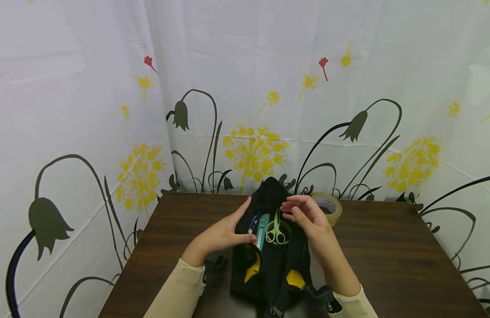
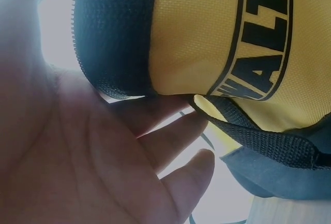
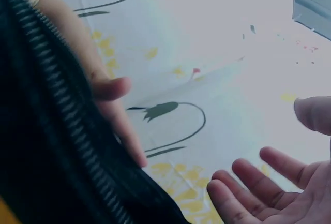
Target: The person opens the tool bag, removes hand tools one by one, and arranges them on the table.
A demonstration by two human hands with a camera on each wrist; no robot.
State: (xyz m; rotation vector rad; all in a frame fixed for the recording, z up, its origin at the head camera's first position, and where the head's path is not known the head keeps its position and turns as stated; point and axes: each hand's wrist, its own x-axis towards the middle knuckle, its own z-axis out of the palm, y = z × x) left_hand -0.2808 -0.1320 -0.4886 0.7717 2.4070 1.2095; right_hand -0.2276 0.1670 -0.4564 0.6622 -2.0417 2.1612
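Observation:
A black tool bag (image 1: 274, 274) with yellow panels lies on the table, its zippered mouth spread wide. Inside are green scissors (image 1: 276, 234), a teal utility knife (image 1: 261, 229), a blue marker (image 1: 254, 221) and a tape roll partly under the scissors. My left hand (image 1: 219, 229) is at the bag's left rim, thumb and forefinger stretched apart. In the left wrist view its relaxed fingers reach against the yellow side (image 2: 196, 32), lettered "WALT". Over the right rim, my right hand (image 1: 310, 216) hovers with loosely bent fingers; the right wrist view shows nothing in it.
A roll of tan packing tape (image 1: 329, 210) stands at the table's back edge, behind my right hand. The dark wooden table (image 1: 388, 256) extends to both sides. A white curtain (image 1: 245, 66) with printed flowers hangs right behind it.

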